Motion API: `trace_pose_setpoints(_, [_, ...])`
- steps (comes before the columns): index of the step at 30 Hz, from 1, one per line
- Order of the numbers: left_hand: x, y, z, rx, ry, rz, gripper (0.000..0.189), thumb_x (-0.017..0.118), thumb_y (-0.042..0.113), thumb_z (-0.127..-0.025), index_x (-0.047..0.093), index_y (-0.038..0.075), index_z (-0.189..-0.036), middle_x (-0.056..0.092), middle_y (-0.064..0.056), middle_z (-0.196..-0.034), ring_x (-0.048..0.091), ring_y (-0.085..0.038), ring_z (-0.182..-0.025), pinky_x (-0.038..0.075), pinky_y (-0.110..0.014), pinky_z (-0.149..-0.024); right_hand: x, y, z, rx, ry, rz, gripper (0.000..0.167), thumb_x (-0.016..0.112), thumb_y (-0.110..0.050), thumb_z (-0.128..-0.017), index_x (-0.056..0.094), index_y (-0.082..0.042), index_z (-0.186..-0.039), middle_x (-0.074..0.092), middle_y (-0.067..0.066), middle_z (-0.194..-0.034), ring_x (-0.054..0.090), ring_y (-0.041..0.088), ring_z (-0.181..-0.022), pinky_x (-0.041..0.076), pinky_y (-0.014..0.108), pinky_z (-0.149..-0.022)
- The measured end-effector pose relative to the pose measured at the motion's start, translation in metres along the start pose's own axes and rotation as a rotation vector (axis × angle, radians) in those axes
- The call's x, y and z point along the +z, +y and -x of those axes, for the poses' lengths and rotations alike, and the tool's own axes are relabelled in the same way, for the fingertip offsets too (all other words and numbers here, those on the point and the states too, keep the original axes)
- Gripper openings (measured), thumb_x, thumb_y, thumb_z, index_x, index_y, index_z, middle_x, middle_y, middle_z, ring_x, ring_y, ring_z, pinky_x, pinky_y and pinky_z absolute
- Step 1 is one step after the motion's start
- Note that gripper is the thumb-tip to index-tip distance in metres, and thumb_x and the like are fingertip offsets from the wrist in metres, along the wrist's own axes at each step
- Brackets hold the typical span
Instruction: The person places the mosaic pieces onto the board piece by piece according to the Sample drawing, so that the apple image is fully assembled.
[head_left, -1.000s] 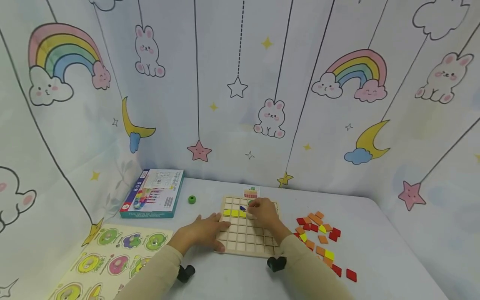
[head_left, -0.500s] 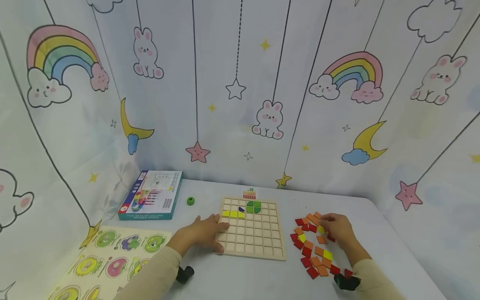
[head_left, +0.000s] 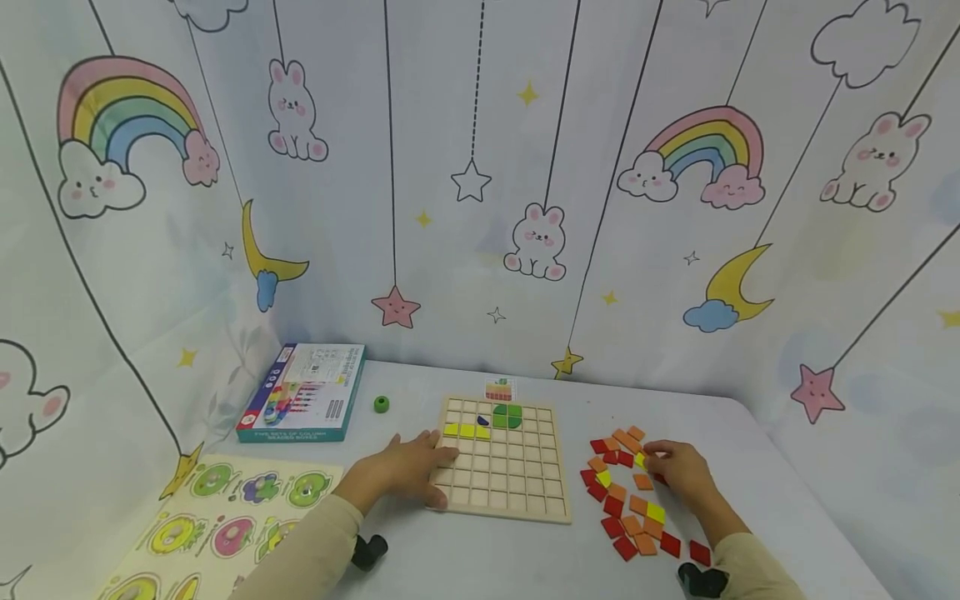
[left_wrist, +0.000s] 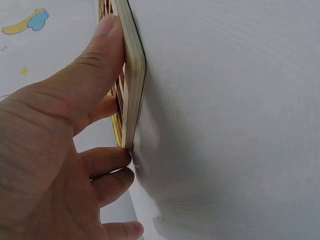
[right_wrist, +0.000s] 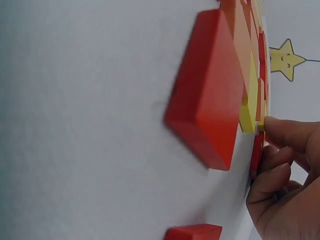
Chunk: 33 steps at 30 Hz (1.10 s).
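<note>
My left hand (head_left: 403,468) rests at the left edge of a wooden grid board (head_left: 517,475), fingers spread. In the left wrist view its thumb (left_wrist: 97,60) lies along the board's rim. Several yellow tiles (head_left: 467,430), a small dark-blue piece (head_left: 482,421) and green rounded tiles (head_left: 507,417) sit in the board's upper cells. To the right, my right hand (head_left: 681,473) is among loose tiles, thumb and fingertips pinching a yellow tile (head_left: 640,459). In the right wrist view the thumb touches that tile's edge; the other fingers are curled and partly hide it.
Loose red tiles (head_left: 624,548) and orange tiles (head_left: 645,544) lie right of the board. A small picture card (head_left: 500,390) is behind it. At left are a boxed set (head_left: 303,392), a green bead (head_left: 381,404) and a fruit puzzle board (head_left: 225,525).
My right hand has moved from the green tiles on the board rightward to the loose tiles, then slightly lower there. The green tiles are now uncovered. My left hand stays at the board.
</note>
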<state>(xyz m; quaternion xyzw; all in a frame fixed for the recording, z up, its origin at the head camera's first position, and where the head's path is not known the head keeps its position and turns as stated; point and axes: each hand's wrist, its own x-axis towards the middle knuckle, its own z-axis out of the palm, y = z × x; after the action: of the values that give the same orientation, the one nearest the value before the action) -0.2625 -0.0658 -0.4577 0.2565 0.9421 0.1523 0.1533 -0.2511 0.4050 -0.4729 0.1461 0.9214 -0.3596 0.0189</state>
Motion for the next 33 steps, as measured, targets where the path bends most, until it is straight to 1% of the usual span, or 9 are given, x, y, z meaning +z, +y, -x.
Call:
trace_pose_setpoints(4, [-0.001,0.000,0.001,0.003,0.002,-0.004,0.080,0.082,0.052,-0.078,0.053,0.027,-0.149,0.036,-0.015,-0.163,0.027,-0.034,-0.153,0.018,-0.071,-0.118,-0.001,-0.004,0.002,-0.028,-0.018,0.030,0.039,0.060,-0.014,-0.099,0.063,0.000,-0.135,0.059,0.026,-0.127,0.054,0.033,-0.101,0.052,0.042,-0.085])
trace_pose_setpoints(10, [0.000,0.000,0.001,0.005,0.000,0.006,0.080,0.083,0.050,-0.078,0.054,0.026,-0.149,0.036,-0.016,-0.163,0.027,-0.035,-0.153,0.017,-0.072,-0.118,-0.002,0.000,0.000,-0.042,-0.010,0.050,0.038,0.057,-0.010,-0.099,0.061,0.003,-0.134,0.061,0.021,-0.111,0.056,0.029,-0.093,0.049,0.035,-0.076])
trace_pose_setpoints(14, [0.000,0.000,0.001,0.004,-0.005,0.012,0.080,0.084,0.050,-0.078,0.054,0.026,-0.148,0.036,-0.016,-0.163,0.027,-0.035,-0.153,0.017,-0.072,-0.118,-0.002,0.006,0.001,-0.025,0.031,0.077,0.029,0.061,-0.018,-0.099,0.064,0.003,-0.117,0.063,0.016,-0.101,0.056,0.027,-0.091,0.050,0.035,-0.075])
trace_pose_setpoints(18, [0.000,0.001,0.002,0.005,-0.005,0.007,0.080,0.083,0.051,-0.078,0.054,0.026,-0.149,0.036,-0.016,-0.163,0.027,-0.035,-0.153,0.017,-0.072,-0.118,-0.002,0.008,0.000,-0.019,0.052,0.138,0.034,0.070,-0.033,-0.095,0.066,0.001,-0.101,0.062,0.009,-0.087,0.055,0.026,-0.087,0.048,0.035,-0.072])
trace_pose_setpoints(23, [-0.002,0.001,0.002,0.004,-0.002,0.009,0.080,0.083,0.051,-0.078,0.054,0.026,-0.149,0.036,-0.016,-0.163,0.027,-0.035,-0.153,0.017,-0.071,-0.118,-0.002,0.004,-0.002,0.000,0.031,0.151,0.031,0.073,-0.032,-0.092,0.065,-0.002,-0.095,0.060,0.008,-0.083,0.054,0.025,-0.084,0.045,0.035,-0.069])
trace_pose_setpoints(26, [-0.002,0.001,0.002,0.008,-0.006,0.015,0.079,0.083,0.050,-0.079,0.054,0.026,-0.148,0.036,-0.017,-0.163,0.027,-0.035,-0.153,0.017,-0.072,-0.118,-0.003,0.002,-0.001,0.012,0.026,0.096,0.027,0.071,-0.026,-0.094,0.062,-0.001,-0.100,0.060,0.010,-0.088,0.054,0.026,-0.086,0.045,0.033,-0.069])
trace_pose_setpoints(28, [-0.002,0.001,0.002,0.010,-0.010,0.015,0.079,0.083,0.050,-0.079,0.054,0.025,-0.148,0.036,-0.017,-0.163,0.027,-0.035,-0.153,0.017,-0.072,-0.118,-0.004,0.000,0.001,0.009,0.040,0.025,0.027,0.067,-0.025,-0.097,0.059,0.000,-0.105,0.060,0.012,-0.092,0.055,0.026,-0.086,0.046,0.032,-0.068])
trace_pose_setpoints(30, [-0.002,0.001,0.002,0.009,-0.012,0.013,0.079,0.083,0.050,-0.079,0.054,0.026,-0.149,0.036,-0.016,-0.163,0.027,-0.035,-0.153,0.018,-0.072,-0.118,-0.006,-0.002,0.002,0.002,0.061,-0.082,0.030,0.062,-0.025,-0.101,0.056,0.002,-0.113,0.063,0.014,-0.097,0.057,0.025,-0.086,0.049,0.029,-0.067])
trace_pose_setpoints(33, [-0.002,0.001,0.001,0.005,-0.011,0.004,0.079,0.083,0.050,-0.079,0.054,0.026,-0.149,0.036,-0.016,-0.163,0.028,-0.034,-0.153,0.018,-0.071,-0.118,-0.008,-0.007,0.001,0.013,0.087,-0.305,0.038,0.058,-0.029,-0.105,0.052,0.003,-0.124,0.068,0.012,-0.100,0.065,0.020,-0.083,0.057,0.025,-0.069])
